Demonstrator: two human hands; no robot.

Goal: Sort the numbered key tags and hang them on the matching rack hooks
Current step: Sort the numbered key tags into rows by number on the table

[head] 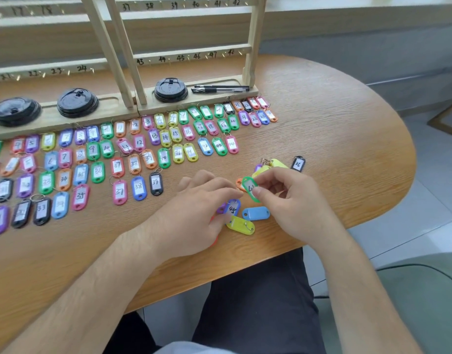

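green tag (pixel 248 185) number half covered

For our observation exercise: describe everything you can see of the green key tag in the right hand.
The green key tag is a rounded plastic frame round a white paper label with a handwritten number, partly hidden. The right hand pinches its lower part, holding it tilted; an orange tag lies just behind it.

Head-worn view, facing forward and down (wide-angle), close above table (pixel 347 129)

open tabletop (pixel 347 139) right of the tag rows (pixel 139 143); rack uprights (pixel 112 60) and black lids (pixel 170 90) behind them
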